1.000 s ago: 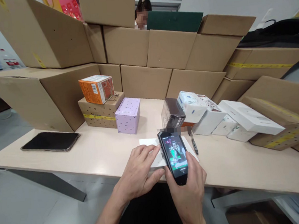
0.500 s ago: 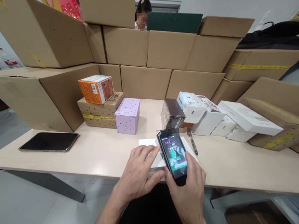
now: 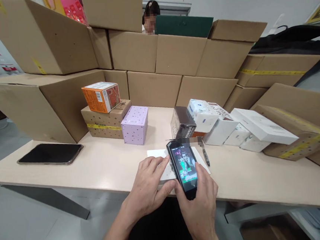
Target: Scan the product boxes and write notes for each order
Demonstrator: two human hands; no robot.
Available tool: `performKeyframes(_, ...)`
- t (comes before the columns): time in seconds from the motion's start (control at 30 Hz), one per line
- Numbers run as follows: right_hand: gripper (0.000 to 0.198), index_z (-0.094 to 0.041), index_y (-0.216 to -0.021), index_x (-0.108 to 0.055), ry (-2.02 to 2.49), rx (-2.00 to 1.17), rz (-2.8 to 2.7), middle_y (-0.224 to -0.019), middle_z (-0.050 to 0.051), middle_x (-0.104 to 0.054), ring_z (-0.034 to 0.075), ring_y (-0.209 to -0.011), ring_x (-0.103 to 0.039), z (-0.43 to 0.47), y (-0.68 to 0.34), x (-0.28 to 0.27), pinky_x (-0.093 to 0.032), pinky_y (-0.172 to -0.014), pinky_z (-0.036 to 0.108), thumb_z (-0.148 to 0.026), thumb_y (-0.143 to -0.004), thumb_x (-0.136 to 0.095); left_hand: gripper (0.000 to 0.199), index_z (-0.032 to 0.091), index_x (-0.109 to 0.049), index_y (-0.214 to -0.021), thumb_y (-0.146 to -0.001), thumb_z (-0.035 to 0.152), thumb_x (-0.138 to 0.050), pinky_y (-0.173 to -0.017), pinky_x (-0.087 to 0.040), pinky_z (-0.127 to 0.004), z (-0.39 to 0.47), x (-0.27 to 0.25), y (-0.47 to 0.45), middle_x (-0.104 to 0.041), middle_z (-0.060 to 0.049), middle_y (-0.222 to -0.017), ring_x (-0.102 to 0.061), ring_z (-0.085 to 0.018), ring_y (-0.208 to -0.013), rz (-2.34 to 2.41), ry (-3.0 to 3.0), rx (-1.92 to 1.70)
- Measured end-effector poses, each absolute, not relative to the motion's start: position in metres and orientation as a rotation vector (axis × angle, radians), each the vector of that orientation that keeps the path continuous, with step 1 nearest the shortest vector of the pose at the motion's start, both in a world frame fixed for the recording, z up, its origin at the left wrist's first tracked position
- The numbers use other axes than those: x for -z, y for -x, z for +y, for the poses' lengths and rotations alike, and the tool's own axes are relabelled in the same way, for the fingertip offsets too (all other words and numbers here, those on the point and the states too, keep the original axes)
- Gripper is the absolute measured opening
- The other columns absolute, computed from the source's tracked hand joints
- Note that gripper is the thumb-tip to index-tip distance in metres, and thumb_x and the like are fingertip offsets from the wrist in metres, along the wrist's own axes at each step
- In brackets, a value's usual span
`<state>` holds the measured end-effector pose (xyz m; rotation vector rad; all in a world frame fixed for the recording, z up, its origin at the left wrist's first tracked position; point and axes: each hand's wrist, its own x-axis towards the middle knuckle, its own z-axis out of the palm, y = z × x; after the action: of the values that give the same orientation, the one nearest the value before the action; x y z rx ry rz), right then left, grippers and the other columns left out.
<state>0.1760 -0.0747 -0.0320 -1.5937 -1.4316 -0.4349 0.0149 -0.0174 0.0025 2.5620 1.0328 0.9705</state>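
A black smartphone (image 3: 185, 168) with a lit lock screen is tilted above the near edge of the table. My right hand (image 3: 199, 197) grips it, with the thumb at its lower left and the fingers along its right side. My left hand (image 3: 149, 184) has its fingers stretched out. Its index fingertip touches the phone's left edge, and its thumb lies by the lower left corner. Beneath the phone and left fingers is a flat white item (image 3: 155, 153), partly covered; I cannot tell if it is paper or a thin box. A dark pen (image 3: 205, 155) lies to the right.
A second phone (image 3: 50, 154) lies at the table's left. Behind stand an orange box (image 3: 100, 98) on a brown carton (image 3: 104, 121), a lilac box (image 3: 135, 126), a dark box (image 3: 182, 121) and several white boxes (image 3: 264, 124). Stacked cardboard boxes (image 3: 154, 87) wall the back; a person (image 3: 151, 16) is beyond.
The clock on the phone's screen has gone from 15:22 to 15:23. The view has shifted very slightly; both hands keep nearly the same pose.
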Motion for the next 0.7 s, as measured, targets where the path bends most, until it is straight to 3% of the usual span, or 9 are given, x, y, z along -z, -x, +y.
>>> performKeyframes(0.17, 0.074, -0.011, -0.146, -0.041, 1.609, 0.433, -1.43, -0.133, 0.024, -0.054, 0.037, -0.122, -0.051, -0.074, -0.174, 0.032, -0.045, -0.096, 0.057, -0.055, -0.09, -0.059, 0.051, 0.013, -0.048, -0.143, -0.099, 0.039, -0.048, -0.103, -0.039, -0.045, -0.019, 0.003, -0.025, -0.06, -0.014, -0.131, -0.048, -0.028, -0.118, 1.128, -2.554, -1.1)
performKeyframes(0.5, 0.071, -0.011, -0.146, -0.042, 1.661, 0.396, -1.412, -0.137, 0.025, -0.051, 0.038, -0.126, -0.048, -0.076, -0.171, 0.033, -0.043, -0.098, 0.058, -0.054, -0.091, -0.056, 0.058, 0.012, -0.041, -0.149, -0.099, 0.042, -0.047, -0.097, -0.042, -0.046, -0.023, 0.001, -0.03, -0.062, -0.014, -0.132, -0.051, -0.03, -0.113, 1.213, -2.653, -1.028)
performKeyframes(0.7, 0.068, -0.012, -0.144, -0.043, 1.655, 0.406, -1.401, -0.138, 0.024, -0.05, 0.038, -0.125, -0.048, -0.074, -0.169, 0.034, -0.044, -0.098, 0.057, -0.052, -0.091, -0.058, 0.057, 0.01, -0.04, -0.148, -0.101, 0.041, -0.042, -0.097, -0.036, -0.045, -0.023, 0.001, -0.034, -0.061, -0.014, -0.134, -0.048, -0.029, -0.113, 1.164, -2.605, -1.069)
